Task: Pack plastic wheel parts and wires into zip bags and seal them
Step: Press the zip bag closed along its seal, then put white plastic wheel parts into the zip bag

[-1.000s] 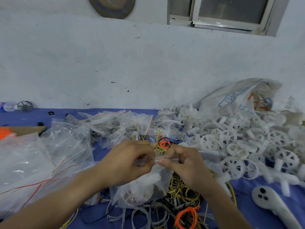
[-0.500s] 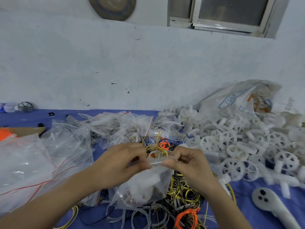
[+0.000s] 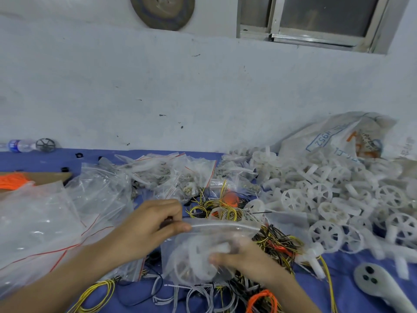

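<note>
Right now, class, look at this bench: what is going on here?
A person is packing a clear zip bag of white wheel parts. The left hand pinches one end of its zip strip; the right hand, blurred, grips the bag lower down. Whether it is fully sealed cannot be told. Loose wheels are heaped to the right; wires lie tangled beneath.

white sack [image 3: 338,136], upside-down blue print "M952"

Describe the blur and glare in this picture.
Head view: the right hand is smeared by motion against the bag; the left hand, pinching its seal, is sharp; glare streaks the loose bags at left.
</note>
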A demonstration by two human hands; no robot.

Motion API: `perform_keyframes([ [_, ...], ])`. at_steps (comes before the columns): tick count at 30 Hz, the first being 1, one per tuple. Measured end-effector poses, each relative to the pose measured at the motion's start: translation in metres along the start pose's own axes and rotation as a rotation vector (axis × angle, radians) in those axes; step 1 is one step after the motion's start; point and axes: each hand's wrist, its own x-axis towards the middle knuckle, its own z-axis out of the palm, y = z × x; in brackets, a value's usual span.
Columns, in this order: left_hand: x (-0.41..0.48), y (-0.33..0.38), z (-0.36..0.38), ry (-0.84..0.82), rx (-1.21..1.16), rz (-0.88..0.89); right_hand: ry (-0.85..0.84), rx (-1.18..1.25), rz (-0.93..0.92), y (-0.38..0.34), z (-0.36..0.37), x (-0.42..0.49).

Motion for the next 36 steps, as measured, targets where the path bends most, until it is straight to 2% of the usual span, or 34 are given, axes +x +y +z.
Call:
perform_keyframes([
  [4,-0.003,-0.008,-0.011,0.076,0.019,-0.021,0.213,-0.255,-0.150,-0.018,0.006,-0.001],
  [6,-0.007,-0.012,-0.021,0.154,-0.030,-0.072,0.245,-0.463,-0.245,-0.038,0.003,-0.006],
  [8,-0.014,-0.015,-0.028,0.205,-0.120,-0.116,0.224,-0.543,-0.305,-0.058,0.000,-0.012],
  [10,-0.023,-0.020,-0.032,0.204,-0.208,-0.168,0.160,-0.503,-0.229,-0.080,-0.007,-0.014],
  [13,-0.037,-0.037,-0.030,0.111,-0.222,-0.365,-0.096,-0.496,0.022,-0.111,-0.023,0.000],
  [15,-0.046,-0.051,-0.023,0.005,-0.181,-0.506,-0.121,-0.416,0.170,-0.129,-0.033,0.024],
  [16,-0.050,-0.057,-0.019,-0.048,-0.165,-0.551,-0.045,-0.326,0.197,-0.137,-0.040,0.038],
  [19,-0.058,-0.067,-0.006,-0.188,0.005,-0.547,0.400,0.088,0.032,-0.162,-0.077,0.085],
  [21,-0.059,-0.072,-0.002,-0.213,0.127,-0.496,0.560,0.378,-0.063,-0.167,-0.093,0.104],
  [22,-0.059,-0.075,0.000,-0.241,0.206,-0.502,0.558,0.422,-0.050,-0.161,-0.094,0.109],
  [25,-0.064,-0.093,0.010,-0.417,0.488,-0.635,0.413,0.347,0.090,-0.121,-0.068,0.111],
  [28,-0.071,-0.102,0.033,-0.530,0.456,-0.806,0.364,0.377,0.144,-0.074,-0.030,0.104],
  [33,-0.069,-0.110,0.063,-0.405,0.561,-0.903,0.310,0.414,0.265,-0.024,-0.008,0.088],
  [36,-0.061,-0.116,0.062,-0.294,0.575,-0.875,0.389,0.436,0.231,-0.021,-0.018,0.078],
])
